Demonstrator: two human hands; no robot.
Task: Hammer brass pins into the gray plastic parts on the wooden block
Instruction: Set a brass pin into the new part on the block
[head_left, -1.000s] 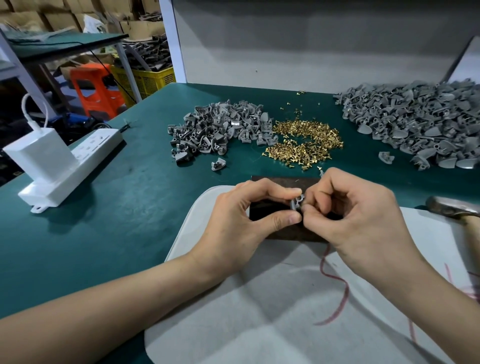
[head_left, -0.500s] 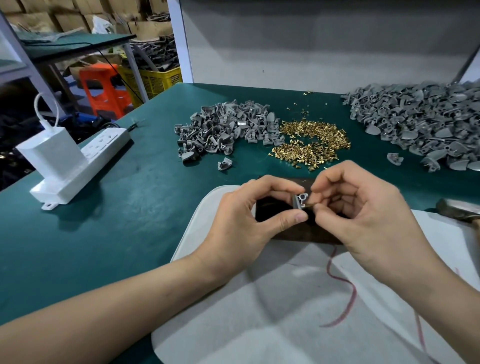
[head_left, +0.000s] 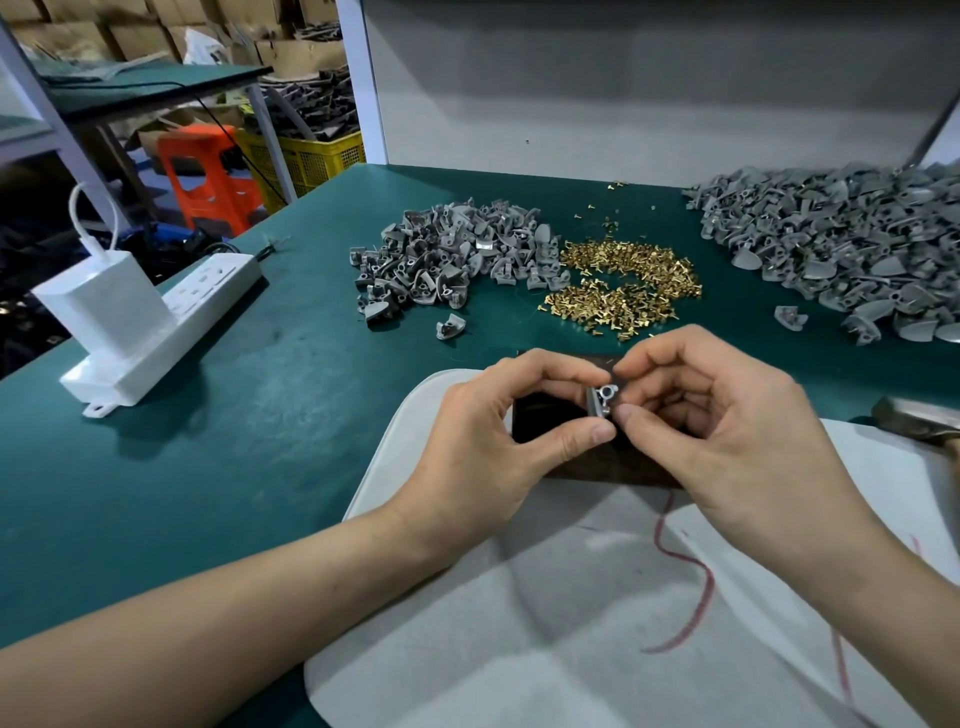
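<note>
The gray plastic part hangs just above the wooden block, with its round socket facing up. The left hand pinches its left side and the right hand pinches its right side. I can't see any pin in the fingers. The hammer lies to the right of the right hand, and the brass pins are beyond both hands.

head view. the left hand and right hand meet above a dark wooden block, each pinching one small gray plastic part between thumb and forefinger. the block lies on a white sheet on the green table. beyond, a heap of brass pins sits between a smaller pile of gray parts and a larger pile of gray parts. a metal hammer head shows at right, a white power strip at left.
</note>
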